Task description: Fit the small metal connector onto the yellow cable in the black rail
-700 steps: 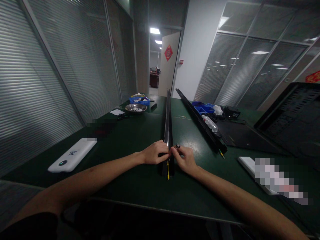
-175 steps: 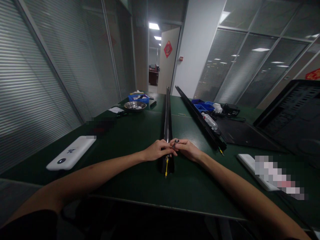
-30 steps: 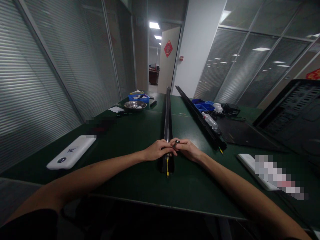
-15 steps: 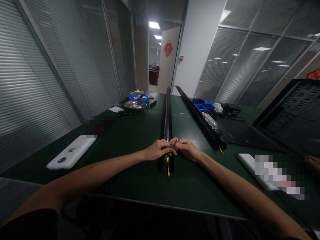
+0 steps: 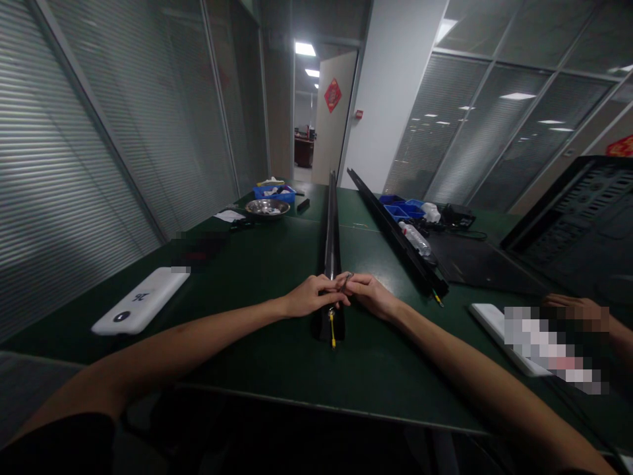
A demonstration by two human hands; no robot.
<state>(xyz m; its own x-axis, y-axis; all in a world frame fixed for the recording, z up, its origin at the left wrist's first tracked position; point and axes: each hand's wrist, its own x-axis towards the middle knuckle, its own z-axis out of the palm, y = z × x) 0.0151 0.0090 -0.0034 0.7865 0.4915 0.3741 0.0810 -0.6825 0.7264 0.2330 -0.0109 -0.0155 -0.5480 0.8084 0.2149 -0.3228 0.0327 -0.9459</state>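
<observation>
A long black metal rail [image 5: 332, 227] lies lengthwise on the green table, its near end in front of me. From that end a short yellow wire [image 5: 333, 330] with a terminal hangs out. My left hand [image 5: 309, 297] rests across the rail, fingers bent and closed together over it. What they pinch, if anything, is hidden. My right hand [image 5: 373, 295] meets it from the right, thumb and fingers closed on a small shiny metal piece [image 5: 348, 282], whose exact kind is too small to make out. The fingertips of both hands touch or nearly touch.
A second black rail [image 5: 395, 231] lies to the right, near blue bins [image 5: 403, 210] and a plastic bottle [image 5: 415, 239]. A metal bowl [image 5: 268, 208] stands back left. White power banks [image 5: 143, 300] lie on both sides. Another person's hand [image 5: 578, 313] is at far right.
My hands stay in place over the rail; the small metal piece in my right fingers has turned slightly. At the far right, another person's hand has come further into view.
</observation>
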